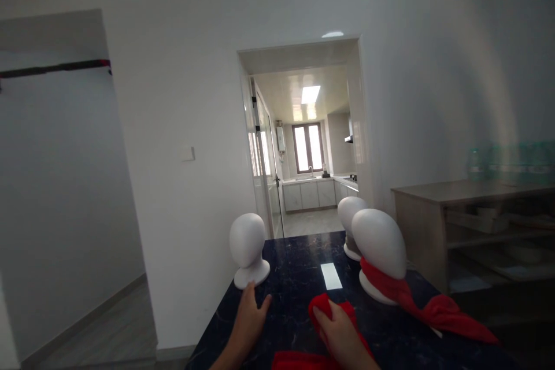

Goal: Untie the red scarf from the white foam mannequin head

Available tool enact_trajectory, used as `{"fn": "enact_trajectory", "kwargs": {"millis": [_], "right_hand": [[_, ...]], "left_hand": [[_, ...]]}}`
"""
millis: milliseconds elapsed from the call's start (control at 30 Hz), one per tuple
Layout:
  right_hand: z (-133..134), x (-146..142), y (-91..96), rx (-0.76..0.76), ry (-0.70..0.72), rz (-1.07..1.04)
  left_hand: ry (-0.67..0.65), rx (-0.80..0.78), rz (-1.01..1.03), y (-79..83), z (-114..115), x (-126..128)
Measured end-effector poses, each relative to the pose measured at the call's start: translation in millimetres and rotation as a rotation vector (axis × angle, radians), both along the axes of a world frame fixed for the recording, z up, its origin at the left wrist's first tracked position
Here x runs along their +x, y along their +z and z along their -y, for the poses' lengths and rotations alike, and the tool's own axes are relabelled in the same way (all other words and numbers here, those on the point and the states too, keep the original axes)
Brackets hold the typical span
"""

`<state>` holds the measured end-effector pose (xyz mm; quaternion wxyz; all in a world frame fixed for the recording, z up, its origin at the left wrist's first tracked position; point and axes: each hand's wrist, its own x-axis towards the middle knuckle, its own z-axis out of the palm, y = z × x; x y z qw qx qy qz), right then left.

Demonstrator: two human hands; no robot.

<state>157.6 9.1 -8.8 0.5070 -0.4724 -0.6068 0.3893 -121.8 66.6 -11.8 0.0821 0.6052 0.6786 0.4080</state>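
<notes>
Left hand (249,315) is resting open-fingered, touching the foam head (248,254) base just beyond its fingertips (nearer hand), while right hand (340,332) is gripping a red scarf (323,303).

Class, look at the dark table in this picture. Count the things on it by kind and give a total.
White mannequin heads: 3
Red scarves, one round a head's neck, one under the right hand: 2
Total: 5
The left hand touches the left head's base.

Both hands bare: left hand (250,315); right hand (342,335); forearms bare, no sleeves showing.
</notes>
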Motion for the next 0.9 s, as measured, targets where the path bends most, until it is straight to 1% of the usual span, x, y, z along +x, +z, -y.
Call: {"fn": "enact_trajectory", "kwargs": {"millis": [67,133,200,267,333,400,433,500,533,600,667,733,767,833,900], "right_hand": [[2,3,4.7,0.048,0.003,0.102],[5,5,13.1,0.082,-0.002,0.194],[11,5,29.6,0.092,0.015,0.257],[20,8,57.3,0.104,0.08,0.302],[29,15,95.4,0.123,0.172,0.354],[34,28,138.3,0.121,0.241,0.416],[35,37,159.2,0.1,0.243,0.467],[34,57,196.1,0.074,0.245,0.509],[33,68,211.4,0.054,0.248,0.513],[32,89,235.3,0.01,0.301,0.453],[35,103,251.3,-0.027,0.41,0.326],[40,108,260.7,-0.031,0.506,0.181],[43,106,263.2,-0.02,0.525,0.113],[49,92,264.4,0.014,0.528,-0.029],[52,70,262.3,0.044,0.541,-0.197]], "left_hand": [[-0.321,-0.019,0.132,10.6,30,30],[-0.597,-0.014,0.207,24.3,54,59],[-0.798,-0.052,0.278,38.1,69,83],[-0.915,-0.129,0.392,51.7,75,104],[-0.948,-0.166,0.528,67.4,76,120],[-0.934,-0.157,0.632,87.3,75,130],[-0.913,-0.156,0.659,99.1,76,133],[-0.867,-0.176,0.652,124.8,79,132],[-0.851,-0.192,0.618,137.6,81,128],[-0.818,-0.201,0.495,160.2,87,118],[-0.793,-0.164,0.34,175.7,94,107],[-0.77,-0.111,0.234,182.9,99,101],[-0.774,-0.091,0.221,183.5,101,101],[-0.824,-0.067,0.303,180.0,104,108],[-0.934,-0.046,0.481,171.4,107,126]]}}
